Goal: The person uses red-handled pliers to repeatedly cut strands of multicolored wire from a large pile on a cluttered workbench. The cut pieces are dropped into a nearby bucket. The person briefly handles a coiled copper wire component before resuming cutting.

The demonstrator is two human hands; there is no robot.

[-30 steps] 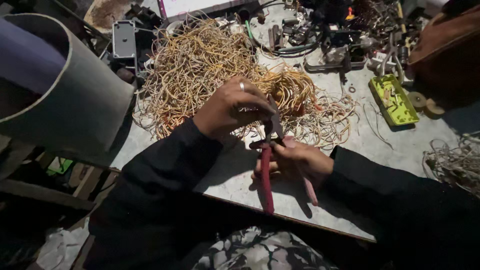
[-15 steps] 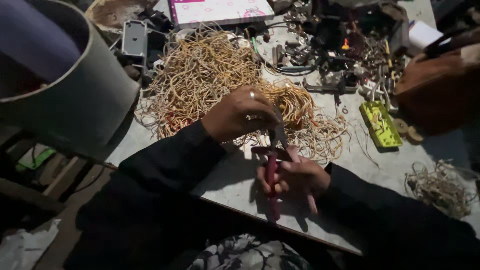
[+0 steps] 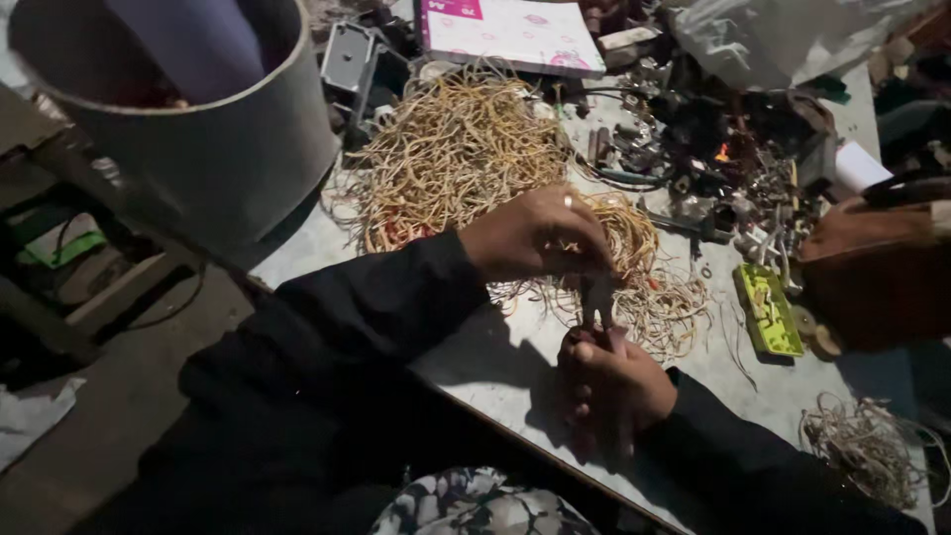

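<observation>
The left hand (image 3: 535, 236), a ring on one finger, pinches a strand from the big tangled heap of thin yellow and tan wires (image 3: 466, 159) and holds it taut just above the pale grey bench (image 3: 495, 347), so the tool can reach its end. Right below it, the right hand (image 3: 609, 381) is closed around the handles of red-handled pliers (image 3: 598, 309), whose dark nose points up to meet the strand. A large grey cylindrical bin (image 3: 198, 129) stands left of the heap, a small yellow-green circuit board (image 3: 768, 312) right of it.
</observation>
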